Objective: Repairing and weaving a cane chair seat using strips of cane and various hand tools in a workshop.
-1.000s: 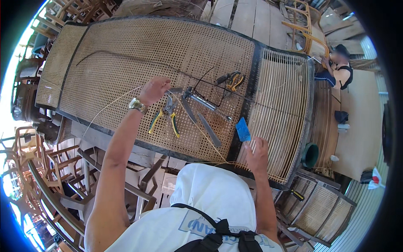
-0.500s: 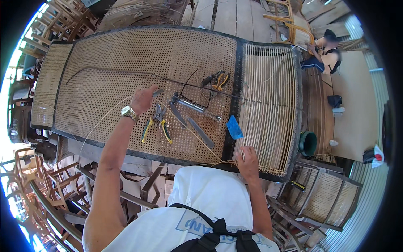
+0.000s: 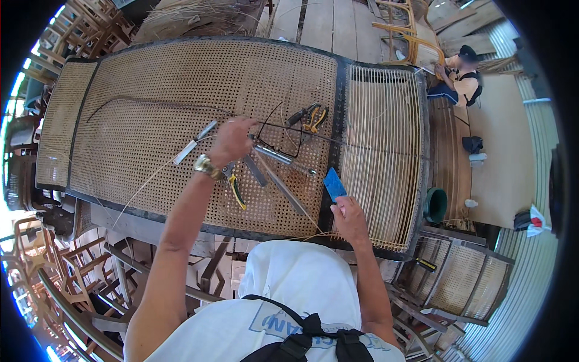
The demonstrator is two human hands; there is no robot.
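Observation:
My left hand [image 3: 233,142], with a watch on its wrist, reaches over the cane panel beside a silver cylindrical tool [image 3: 274,153] with a black cord. Its fingers and thumb look apart, though the palm side is hidden. Left of it lies a knife-like tool [image 3: 195,142] with a pale handle. Yellow-and-green-handled pruning shears [image 3: 237,192] are partly covered by the left wrist. My right hand [image 3: 350,218] pinches the lower end of a flat blue piece [image 3: 334,183], whose material I cannot make out. Two flat grey strips [image 3: 283,190] lie between the hands.
The woven cane panel [image 3: 163,72] has a dark frame, and pale strands [image 3: 383,120] span its right part. Yellow-handled pliers [image 3: 315,118] lie beyond the silver tool. A green bucket [image 3: 435,205] stands at the right. Another person [image 3: 461,78] sits at the far right. Chair frames crowd the lower left.
My left hand has moved right to the silver tool, and the knife-like tool now lies left of it. My right hand has moved up and taken the blue piece's lower end.

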